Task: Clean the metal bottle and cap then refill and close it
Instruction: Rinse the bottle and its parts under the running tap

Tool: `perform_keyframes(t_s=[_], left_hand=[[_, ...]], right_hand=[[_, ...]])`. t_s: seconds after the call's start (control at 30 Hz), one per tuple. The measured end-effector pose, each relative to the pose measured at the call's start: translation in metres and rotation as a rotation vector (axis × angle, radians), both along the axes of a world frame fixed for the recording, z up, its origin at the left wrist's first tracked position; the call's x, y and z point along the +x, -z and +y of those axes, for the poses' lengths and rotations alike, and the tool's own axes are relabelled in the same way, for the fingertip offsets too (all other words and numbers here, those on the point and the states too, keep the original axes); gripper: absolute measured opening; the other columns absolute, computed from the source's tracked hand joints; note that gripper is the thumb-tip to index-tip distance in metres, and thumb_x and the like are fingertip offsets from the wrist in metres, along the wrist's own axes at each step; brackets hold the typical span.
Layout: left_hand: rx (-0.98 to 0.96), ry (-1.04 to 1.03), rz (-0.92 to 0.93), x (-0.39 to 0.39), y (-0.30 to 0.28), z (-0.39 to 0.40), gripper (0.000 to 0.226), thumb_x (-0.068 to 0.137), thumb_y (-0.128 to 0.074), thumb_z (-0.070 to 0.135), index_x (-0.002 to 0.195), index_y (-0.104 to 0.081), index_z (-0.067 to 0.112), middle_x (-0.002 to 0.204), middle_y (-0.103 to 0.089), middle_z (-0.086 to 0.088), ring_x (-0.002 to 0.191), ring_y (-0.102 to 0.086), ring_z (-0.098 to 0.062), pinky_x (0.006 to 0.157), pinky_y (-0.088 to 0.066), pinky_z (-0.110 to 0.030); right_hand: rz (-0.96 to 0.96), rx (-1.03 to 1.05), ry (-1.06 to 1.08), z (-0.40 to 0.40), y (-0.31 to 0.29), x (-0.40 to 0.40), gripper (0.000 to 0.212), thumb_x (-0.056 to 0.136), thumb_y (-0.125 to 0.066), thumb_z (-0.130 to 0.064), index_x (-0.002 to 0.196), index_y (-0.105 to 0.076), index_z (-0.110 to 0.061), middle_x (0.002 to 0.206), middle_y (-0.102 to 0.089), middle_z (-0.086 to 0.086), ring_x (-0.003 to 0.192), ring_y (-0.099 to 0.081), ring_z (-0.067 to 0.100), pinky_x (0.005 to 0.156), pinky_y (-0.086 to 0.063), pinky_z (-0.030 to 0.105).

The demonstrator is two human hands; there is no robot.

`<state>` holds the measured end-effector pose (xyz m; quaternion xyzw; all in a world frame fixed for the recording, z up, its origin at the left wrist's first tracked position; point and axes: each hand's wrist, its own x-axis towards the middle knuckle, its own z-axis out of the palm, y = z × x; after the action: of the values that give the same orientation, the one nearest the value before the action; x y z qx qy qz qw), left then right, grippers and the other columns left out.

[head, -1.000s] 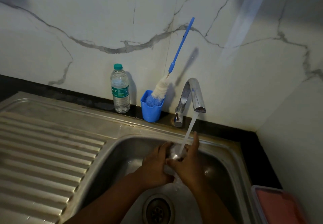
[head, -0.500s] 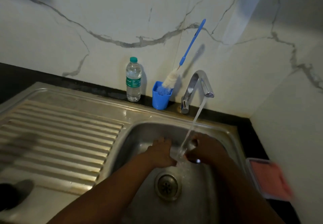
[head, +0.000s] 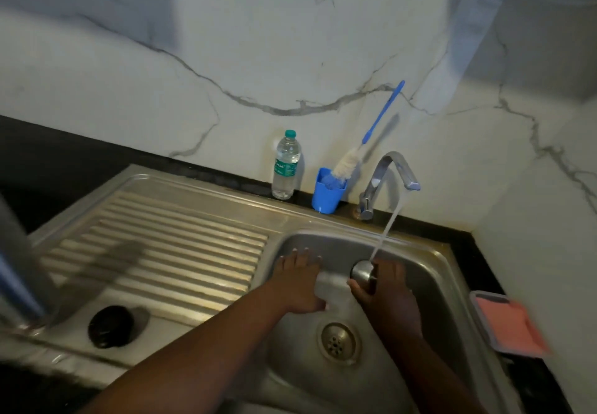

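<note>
Cap: a small round metal cap (head: 362, 272) sits in the right hand over the sink basin, its domed steel side facing up and left, right where the water stream lands.
Right hand: the right hand (head: 386, 297) holds the cap from the right, thumb curled under it and the other fingers (head: 392, 269) curled behind it.
Left hand: the left hand (head: 298, 279) hovers flat over the left part of the basin, palm down, fingers (head: 300, 255) straight and slightly spread, holding nothing; it is just beside the cap without touching it.
Water: a thin stream (head: 386, 229) runs slantwise from the tap spout down to the cap.
Tap: a chrome tap (head: 386, 181) stands at the back rim of the sink, spout pointing right.
Sink: a steel sink (head: 429, 271) with a round drain (head: 337, 342) below the hands and a ribbed draining board (head: 181, 252) to the left.
Metal bottle: a blurred tall shape (head: 19, 271) stands at the far left on the draining board; too smeared to tell more.
Dark object: a dark round thing (head: 111, 325) lies on the board near its front edge.
Back of worktop: a clear plastic water bottle (head: 286, 166) with a green cap stands beside a blue cup (head: 328, 194), which holds a blue-handled bottle brush (head: 365, 145) leaning on the marble wall (head: 226, 58).
Right edge: a pinkish container (head: 510, 326) rests on the dark worktop (head: 478, 261).
</note>
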<state>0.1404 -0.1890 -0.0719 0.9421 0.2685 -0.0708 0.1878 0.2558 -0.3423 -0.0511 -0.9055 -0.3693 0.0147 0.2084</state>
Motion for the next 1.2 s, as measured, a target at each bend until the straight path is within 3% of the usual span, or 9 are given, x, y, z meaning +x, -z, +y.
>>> perform_keyframes(t_s=[0.13,0.33,0.47,0.57,0.73,0.83,0.97,1.1,1.2], left_hand=[[0.024,-0.153,0.079,-0.035,0.001,0.013,0.104,0.082,-0.063,0.06,0.156,-0.003,0.02,0.163,0.007,-0.014,0.15,0.006,-0.037,0.119,-0.001,-0.052],[0.057,-0.4,0.019,-0.101,-0.015,0.025,0.09,0.083,-0.063,0.059,0.154,-0.018,0.025,0.163,0.003,-0.013,0.15,0.006,-0.035,0.12,-0.003,-0.049],[0.13,-0.553,-0.064,-0.165,-0.03,0.028,0.071,0.087,-0.061,0.05,0.149,-0.031,0.031,0.162,-0.007,-0.008,0.149,-0.004,-0.03,0.119,-0.009,-0.047],[0.162,-0.669,-0.075,-0.214,-0.034,0.024,0.075,0.086,-0.059,0.059,0.149,-0.029,0.032,0.162,-0.009,-0.008,0.149,-0.006,-0.03,0.118,-0.011,-0.047],[0.037,-0.862,-0.105,-0.277,-0.016,0.006,0.11,0.074,-0.069,0.067,0.155,-0.006,0.029,0.163,-0.002,-0.005,0.149,0.0,-0.033,0.119,-0.01,-0.052],[0.043,-0.908,-0.153,-0.293,-0.007,-0.001,0.112,0.073,-0.07,0.066,0.155,-0.007,0.025,0.162,-0.008,-0.003,0.148,-0.007,-0.03,0.117,-0.013,-0.05],[0.05,-0.898,-0.197,-0.295,0.003,0.003,0.11,0.073,-0.068,0.068,0.156,-0.009,0.027,0.162,-0.013,-0.002,0.148,-0.01,-0.029,0.116,-0.013,-0.049],[0.042,-0.846,-0.202,-0.288,0.009,0.014,0.095,0.075,-0.067,0.066,0.151,-0.023,0.03,0.156,-0.031,0.0,0.145,-0.021,-0.025,0.115,-0.012,-0.047],[0.031,-0.785,-0.253,-0.28,-0.004,0.027,0.052,0.077,-0.071,0.05,0.123,-0.052,0.032,0.125,-0.058,0.005,0.126,-0.049,-0.02,0.111,-0.023,-0.045]], right_hand=[[0.041,-0.25,-0.032,0.008,0.013,-0.005,0.04,0.081,-0.065,-0.039,0.114,-0.045,-0.029,0.113,-0.05,-0.004,0.087,-0.058,0.012,0.072,-0.053,0.029],[0.213,-0.078,-0.573,0.059,-0.038,-0.076,0.052,0.073,-0.076,-0.034,0.117,-0.049,-0.029,0.11,-0.05,-0.008,0.097,-0.055,0.01,0.079,-0.045,0.027],[0.343,-0.063,-0.84,0.082,-0.031,-0.133,0.057,0.063,-0.082,-0.029,0.11,-0.051,-0.028,0.104,-0.048,-0.007,0.091,-0.054,0.01,0.079,-0.047,0.026],[0.3,-0.122,-0.969,0.09,-0.016,-0.163,0.051,0.062,-0.08,-0.034,0.099,-0.045,-0.039,0.107,-0.047,-0.007,0.091,-0.054,0.01,0.076,-0.049,0.025],[0.259,-0.182,-1.032,0.101,-0.004,-0.19,0.055,0.071,-0.073,-0.029,0.121,-0.049,-0.03,0.118,-0.044,-0.003,0.096,-0.054,0.014,0.074,-0.046,0.02],[0.254,-0.2,-1.027,0.109,0.005,-0.196,0.059,0.069,-0.07,-0.035,0.123,-0.047,-0.033,0.119,-0.046,-0.004,0.103,-0.055,0.015,0.086,-0.048,0.029],[0.234,-0.255,-1.04,0.114,0.016,-0.198,0.056,0.07,-0.069,-0.04,0.121,-0.045,-0.037,0.123,-0.047,-0.005,0.103,-0.054,0.014,0.087,-0.046,0.028],[0.27,-0.225,-1.024,0.115,0.009,-0.194,0.066,0.076,-0.064,-0.057,0.134,-0.039,-0.036,0.123,-0.046,-0.011,0.108,-0.05,0.01,0.084,-0.039,0.024],[0.305,-0.184,-0.926,0.119,0.006,-0.179,0.072,0.077,-0.06,-0.064,0.138,-0.034,-0.038,0.135,-0.045,-0.01,0.121,-0.046,0.012,0.095,-0.04,0.029]])
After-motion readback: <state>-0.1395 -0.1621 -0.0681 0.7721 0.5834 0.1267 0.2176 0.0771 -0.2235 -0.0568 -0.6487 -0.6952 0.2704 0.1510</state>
